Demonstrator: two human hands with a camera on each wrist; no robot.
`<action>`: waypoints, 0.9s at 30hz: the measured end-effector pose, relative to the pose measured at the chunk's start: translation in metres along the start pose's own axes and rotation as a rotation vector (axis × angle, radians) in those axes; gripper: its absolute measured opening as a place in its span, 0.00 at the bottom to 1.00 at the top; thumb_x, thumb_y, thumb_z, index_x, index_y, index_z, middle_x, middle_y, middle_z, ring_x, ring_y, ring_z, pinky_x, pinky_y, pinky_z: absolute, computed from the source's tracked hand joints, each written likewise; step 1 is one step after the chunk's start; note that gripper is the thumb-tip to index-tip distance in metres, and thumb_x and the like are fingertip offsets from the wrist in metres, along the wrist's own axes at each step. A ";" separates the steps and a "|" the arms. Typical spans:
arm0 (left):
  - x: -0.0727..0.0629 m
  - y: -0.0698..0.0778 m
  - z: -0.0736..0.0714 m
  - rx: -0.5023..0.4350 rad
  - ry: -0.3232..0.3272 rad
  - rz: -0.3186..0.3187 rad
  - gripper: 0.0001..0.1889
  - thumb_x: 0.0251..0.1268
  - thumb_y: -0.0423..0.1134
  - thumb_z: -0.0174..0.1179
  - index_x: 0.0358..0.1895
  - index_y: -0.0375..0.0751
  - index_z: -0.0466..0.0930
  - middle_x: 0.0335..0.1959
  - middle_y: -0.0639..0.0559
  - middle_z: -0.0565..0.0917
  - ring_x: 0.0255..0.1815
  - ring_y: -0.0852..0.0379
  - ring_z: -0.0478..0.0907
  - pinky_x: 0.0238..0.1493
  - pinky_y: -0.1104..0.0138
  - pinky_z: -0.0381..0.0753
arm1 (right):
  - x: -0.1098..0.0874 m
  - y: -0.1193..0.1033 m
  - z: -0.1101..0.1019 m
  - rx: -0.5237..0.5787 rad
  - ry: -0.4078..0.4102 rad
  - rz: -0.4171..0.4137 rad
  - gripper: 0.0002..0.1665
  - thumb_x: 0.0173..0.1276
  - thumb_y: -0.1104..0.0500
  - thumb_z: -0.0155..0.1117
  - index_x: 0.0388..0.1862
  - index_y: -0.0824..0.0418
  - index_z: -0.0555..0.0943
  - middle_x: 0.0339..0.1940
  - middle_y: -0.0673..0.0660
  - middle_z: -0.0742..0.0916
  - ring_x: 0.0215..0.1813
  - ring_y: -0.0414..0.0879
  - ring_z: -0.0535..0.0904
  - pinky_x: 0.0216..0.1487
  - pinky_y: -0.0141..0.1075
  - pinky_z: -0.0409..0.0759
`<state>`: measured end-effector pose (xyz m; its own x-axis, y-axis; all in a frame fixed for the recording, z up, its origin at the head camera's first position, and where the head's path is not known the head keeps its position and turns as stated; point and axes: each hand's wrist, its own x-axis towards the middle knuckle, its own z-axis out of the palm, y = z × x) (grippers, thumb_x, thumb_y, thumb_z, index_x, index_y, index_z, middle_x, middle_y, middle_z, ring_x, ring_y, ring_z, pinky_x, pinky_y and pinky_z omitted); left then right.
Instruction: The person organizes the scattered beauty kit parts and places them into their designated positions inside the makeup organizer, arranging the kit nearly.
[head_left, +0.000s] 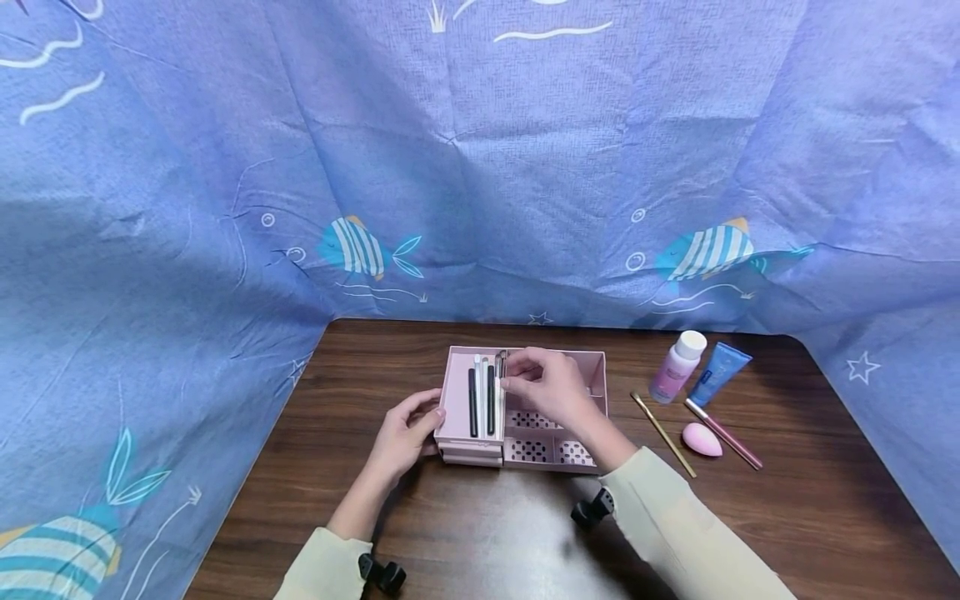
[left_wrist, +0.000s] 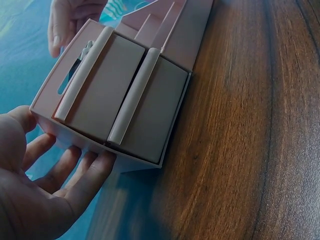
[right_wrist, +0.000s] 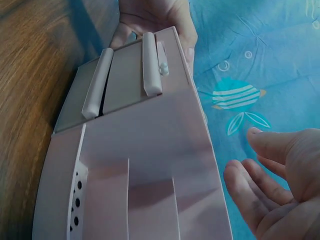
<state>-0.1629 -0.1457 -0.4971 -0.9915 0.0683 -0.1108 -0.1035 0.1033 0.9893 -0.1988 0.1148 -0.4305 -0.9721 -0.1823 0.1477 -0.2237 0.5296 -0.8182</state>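
- Blue fabric (head_left: 480,167), printed with striped fish, hangs behind the brown wooden table (head_left: 825,500) and down past its left edge.
- Left hand (head_left: 405,429), in a pale sleeve, lies at the left side of the pink makeup organizer (head_left: 602,362); its fingers are extended and a little spread, their tips pressing against the side wall.
- Organizer stands near the middle of the table's far edge, two bar-handled drawers (left_wrist: 102,82) in the front of its left part.
- On its flat left top, two black pens (head_left: 473,404), pale sticks (head_left: 478,383) and slim brushes (head_left: 501,365) lie side by side.
- Right hand (head_left: 551,383) hovers over the organizer, thumb and fingers parted with nothing between them; whether a fingertip brushes the rightmost stick is hard to tell.
- Beneath it, divided compartments with perforated floors fill the organizer's right part.
- Toward the table's far right corner: a gold-handled brush (head_left: 664,436), a white-capped pink bottle (head_left: 675,373), a pink makeup sponge (head_left: 702,440), a blue squeeze tube (head_left: 719,373) and a dark pink brush (head_left: 729,439) beside the sponge.
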 end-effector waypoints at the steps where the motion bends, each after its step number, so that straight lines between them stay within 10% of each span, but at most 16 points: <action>1: 0.000 0.000 0.000 0.001 0.001 0.000 0.20 0.74 0.35 0.62 0.67 0.42 0.79 0.59 0.36 0.80 0.48 0.52 0.82 0.37 0.51 0.92 | -0.001 0.001 -0.002 -0.006 0.001 -0.007 0.18 0.59 0.58 0.80 0.49 0.58 0.88 0.38 0.51 0.91 0.38 0.43 0.86 0.45 0.38 0.88; 27: 0.001 -0.003 -0.001 -0.008 0.001 0.011 0.21 0.74 0.34 0.62 0.67 0.41 0.78 0.59 0.35 0.80 0.47 0.54 0.83 0.36 0.53 0.92 | -0.050 0.084 -0.062 -0.010 0.206 0.081 0.13 0.63 0.63 0.76 0.45 0.66 0.87 0.35 0.60 0.90 0.31 0.35 0.82 0.29 0.31 0.85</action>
<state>-0.1634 -0.1472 -0.5002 -0.9927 0.0687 -0.0995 -0.0928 0.0945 0.9912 -0.1731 0.2199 -0.4717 -0.9806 0.0337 0.1932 -0.1442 0.5439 -0.8267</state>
